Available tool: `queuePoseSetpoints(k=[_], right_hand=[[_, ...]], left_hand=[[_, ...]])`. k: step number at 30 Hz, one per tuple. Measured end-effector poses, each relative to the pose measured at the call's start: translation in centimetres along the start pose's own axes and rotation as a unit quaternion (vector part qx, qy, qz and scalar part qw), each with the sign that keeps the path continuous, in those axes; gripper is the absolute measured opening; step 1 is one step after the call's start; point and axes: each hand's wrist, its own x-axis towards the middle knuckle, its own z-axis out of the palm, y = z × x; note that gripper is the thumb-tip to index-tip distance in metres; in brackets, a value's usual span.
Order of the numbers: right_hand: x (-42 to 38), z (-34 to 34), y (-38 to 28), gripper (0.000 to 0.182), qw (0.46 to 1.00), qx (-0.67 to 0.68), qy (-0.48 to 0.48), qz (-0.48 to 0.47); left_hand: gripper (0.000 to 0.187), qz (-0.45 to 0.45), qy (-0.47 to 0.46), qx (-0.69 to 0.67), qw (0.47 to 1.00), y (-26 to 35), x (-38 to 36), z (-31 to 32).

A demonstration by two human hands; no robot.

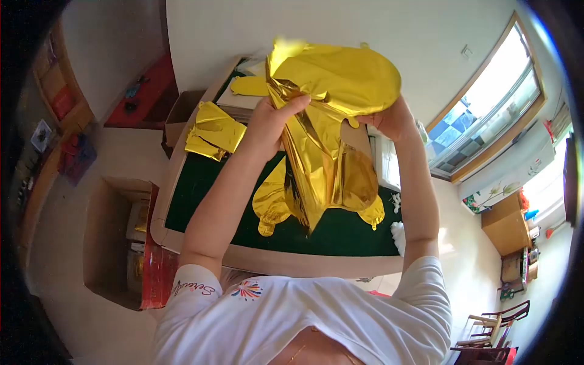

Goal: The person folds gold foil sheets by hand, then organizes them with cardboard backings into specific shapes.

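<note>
A large gold foil balloon (340, 73), flat and creased, is held up above the table. My left hand (274, 125) pinches its left side, thumb on top and fingers behind the foil. At its right edge, my right hand (395, 118) grips from below, with the fingers partly hidden by the sheet. The foil hangs down in folds to rounded lower parts (274, 198) over the green tabletop. Left of my left hand lies a folded gold foil piece (214, 131). Behind it, another flat gold foil piece (248, 86) rests on a stack.
The table (243, 240) has a green top and a pale rim. An open cardboard box (112, 243) with packets inside stands on the floor at left. White fluffy bits (398, 234) lie by the table's right edge. Chairs (493, 325) stand at far right.
</note>
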Motion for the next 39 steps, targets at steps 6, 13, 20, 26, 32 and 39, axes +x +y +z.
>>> queuePoseSetpoints(k=[6,13,20,26,32,39], right_hand=[[3.3,-6.7,4.7,0.055,0.992,0.126,0.023,0.004],[3.8,-11.0,11.0,0.045,0.984,0.128,0.107,0.062],[6.7,-16.7,16.2,0.023,0.936,-0.289,0.194,0.053],[7.7,-19.2,17.6,0.020,0.923,-0.259,0.281,0.039],[7.5,-18.2,18.3,0.020,0.898,-0.320,0.301,0.026],[7.9,-20.0,19.6,0.025,0.825,-0.455,0.334,-0.013]], left_hand=[[0.029,-0.094,0.068,0.059,0.991,-8.7,2.0,-4.5],[0.036,-0.083,0.176,0.060,0.979,-14.7,1.6,-4.6],[0.047,-0.228,0.170,0.141,0.948,-18.3,2.7,-8.1],[0.056,-0.209,0.111,0.319,0.918,-19.2,2.6,-10.5],[0.057,-0.185,0.100,0.445,0.870,-18.4,2.1,-9.5],[0.060,-0.155,0.072,0.557,0.813,-18.9,1.5,-8.9]])
